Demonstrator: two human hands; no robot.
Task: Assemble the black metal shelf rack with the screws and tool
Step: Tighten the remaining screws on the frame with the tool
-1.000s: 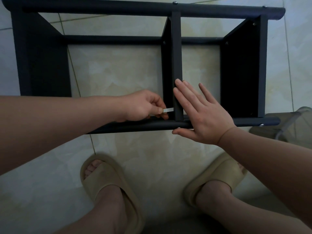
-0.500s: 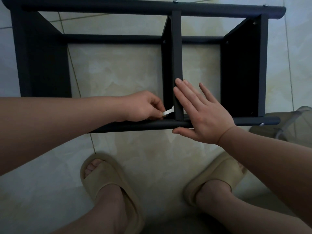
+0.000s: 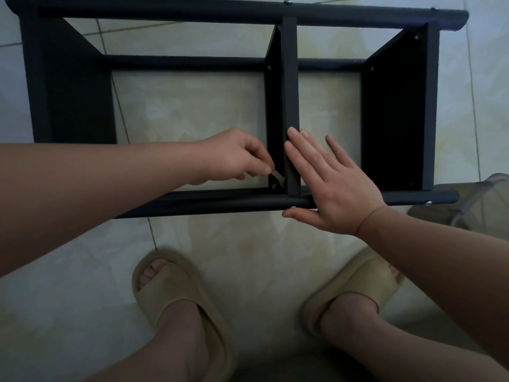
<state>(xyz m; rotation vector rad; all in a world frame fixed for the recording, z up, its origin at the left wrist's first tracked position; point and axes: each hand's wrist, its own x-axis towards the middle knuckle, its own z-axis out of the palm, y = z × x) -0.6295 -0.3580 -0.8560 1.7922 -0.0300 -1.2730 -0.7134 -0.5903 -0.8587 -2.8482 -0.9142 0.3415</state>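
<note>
Black metal shelf rack point(image 3: 289, 78) on its side, small pale wrench point(image 3: 277, 177) tilted at a divider screw point(image 3: 273, 186)

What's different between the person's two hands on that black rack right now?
The left hand has curled fingers pinching a small pale tool; the right hand holds nothing, fingers straight. The left hand works left of the middle panel; the right hand lies flat against that panel's right side, across the front bar. Both are at the near edge of the rack.
</note>
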